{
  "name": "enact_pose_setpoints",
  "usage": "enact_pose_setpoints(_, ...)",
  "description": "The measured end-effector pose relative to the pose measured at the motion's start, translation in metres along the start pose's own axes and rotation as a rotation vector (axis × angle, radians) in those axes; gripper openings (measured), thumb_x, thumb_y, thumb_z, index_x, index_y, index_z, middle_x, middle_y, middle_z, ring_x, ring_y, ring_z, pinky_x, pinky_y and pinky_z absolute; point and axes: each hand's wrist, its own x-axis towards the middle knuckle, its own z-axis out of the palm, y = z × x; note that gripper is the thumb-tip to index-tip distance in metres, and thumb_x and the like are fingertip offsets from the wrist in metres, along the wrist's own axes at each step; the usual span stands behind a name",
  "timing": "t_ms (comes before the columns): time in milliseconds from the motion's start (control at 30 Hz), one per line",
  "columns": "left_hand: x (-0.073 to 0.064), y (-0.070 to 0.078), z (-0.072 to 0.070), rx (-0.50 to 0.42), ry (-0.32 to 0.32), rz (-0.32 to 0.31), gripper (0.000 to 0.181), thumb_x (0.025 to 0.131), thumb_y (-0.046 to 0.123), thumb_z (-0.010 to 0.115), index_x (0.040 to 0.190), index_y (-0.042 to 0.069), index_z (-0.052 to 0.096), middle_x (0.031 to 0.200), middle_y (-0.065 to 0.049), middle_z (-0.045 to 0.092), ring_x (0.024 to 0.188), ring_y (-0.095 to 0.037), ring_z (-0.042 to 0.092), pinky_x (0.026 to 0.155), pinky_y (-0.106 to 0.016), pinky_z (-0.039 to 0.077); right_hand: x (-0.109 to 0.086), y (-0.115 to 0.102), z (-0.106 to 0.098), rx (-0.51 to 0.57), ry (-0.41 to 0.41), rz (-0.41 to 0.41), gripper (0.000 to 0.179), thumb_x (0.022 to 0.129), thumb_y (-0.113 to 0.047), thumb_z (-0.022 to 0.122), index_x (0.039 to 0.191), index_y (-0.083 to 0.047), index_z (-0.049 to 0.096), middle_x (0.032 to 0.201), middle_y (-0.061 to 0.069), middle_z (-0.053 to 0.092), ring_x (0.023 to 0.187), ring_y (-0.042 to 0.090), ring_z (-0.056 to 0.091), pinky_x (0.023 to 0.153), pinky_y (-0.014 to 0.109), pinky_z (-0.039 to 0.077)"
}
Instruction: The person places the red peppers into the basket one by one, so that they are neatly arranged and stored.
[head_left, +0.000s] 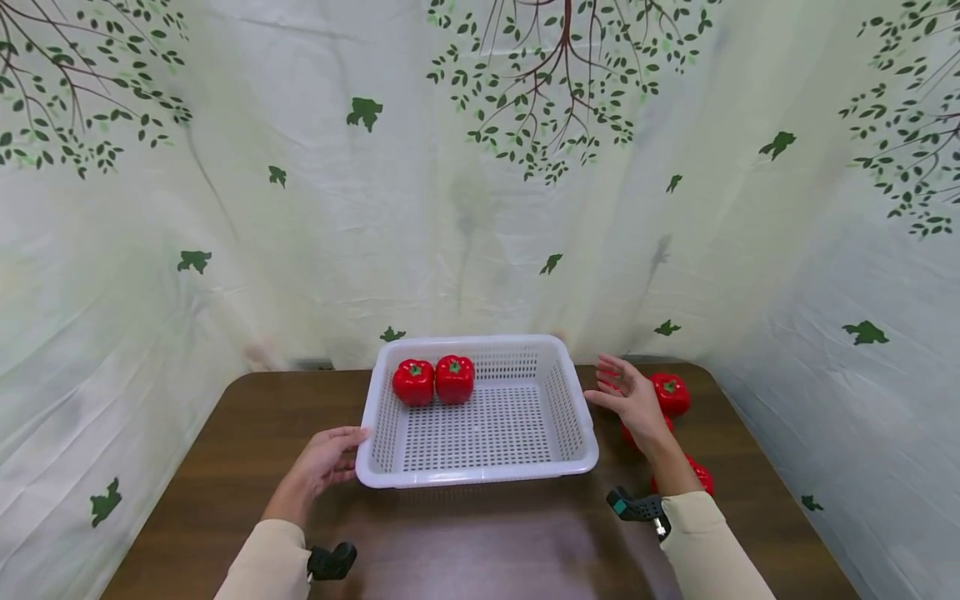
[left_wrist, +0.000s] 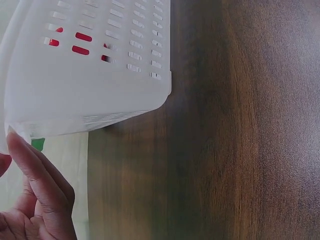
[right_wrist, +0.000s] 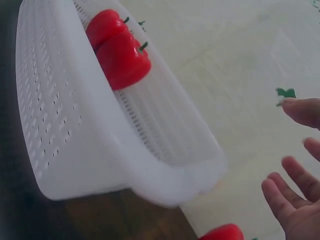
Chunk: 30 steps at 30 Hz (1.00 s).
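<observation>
A white perforated plastic basket is in the middle of the head view, with two red bell peppers side by side at its back left. My left hand is at the basket's left rim, its fingertips touching it. Seen from the left wrist, those fingers are fairly straight at the rim's corner; the thumb is partly cut off. Just beyond the right rim is my right hand, fingers spread and holding nothing. Several more red bell peppers lie behind and under the right hand and forearm, partly hidden.
The brown wooden table has its back edge just behind the basket. A pale curtain printed with leaves and branches surrounds the table at the back and sides. Black straps with small devices are on both wrists.
</observation>
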Motion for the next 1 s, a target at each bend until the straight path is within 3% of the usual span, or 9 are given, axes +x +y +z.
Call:
enact_pose_setpoints(133,0.000,0.000,0.000,-0.007,-0.003,-0.004,0.046,0.096,0.029,0.061,0.124,-0.006,0.055,0.102,-0.012,0.067,0.076,-0.021,0.068,0.069,-0.032,0.057,-0.008,0.005,-0.012,-0.008,0.027,-0.004,0.068,0.087,-0.016,0.072,0.145,-0.007,0.038,0.146,0.017,0.040,0.133,0.036,0.040,0.099,0.028,0.043)
enact_pose_setpoints(400,0.000,0.000,0.000,-0.019,-0.024,0.004,0.044,0.095,0.029,0.061,0.122,-0.005,0.057,0.097,-0.006,0.068,0.075,-0.020,0.068,0.067,-0.031,0.057,-0.020,0.014,-0.031,-0.082,0.125,-0.008,0.069,0.086,-0.020,0.074,0.143,-0.004,0.039,0.144,0.016,0.042,0.133,0.035,0.039,0.108,0.047,0.034)
enact_pose_setpoints(667,-0.001,0.000,-0.001,-0.003,-0.019,0.013,0.045,0.095,0.031,0.061,0.122,-0.005,0.056,0.096,-0.006,0.067,0.076,-0.021,0.067,0.069,-0.032,0.056,-0.032,0.027,-0.048,-0.146,0.216,0.012,0.066,0.085,-0.020,0.075,0.140,-0.003,0.043,0.140,0.018,0.047,0.130,0.035,0.040,0.110,0.051,0.031)
enact_pose_setpoints(833,-0.002,0.001,-0.002,-0.009,-0.027,0.015,0.048,0.095,0.032,0.061,0.125,-0.005,0.055,0.097,-0.006,0.066,0.078,-0.021,0.067,0.070,-0.032,0.057,-0.035,0.033,-0.056,-0.223,0.222,0.026,0.067,0.085,-0.020,0.075,0.141,-0.003,0.042,0.142,0.020,0.045,0.132,0.037,0.038,0.108,0.054,0.032)
enact_pose_setpoints(1000,0.001,-0.001,-0.001,-0.012,-0.038,0.014,0.047,0.095,0.032,0.061,0.124,-0.005,0.055,0.097,-0.006,0.067,0.078,-0.021,0.067,0.071,-0.033,0.057,-0.037,0.037,-0.065,-0.318,0.186,0.102,0.076,0.084,-0.025,0.075,0.145,-0.002,0.035,0.146,0.023,0.037,0.134,0.041,0.032,0.106,0.059,0.032)
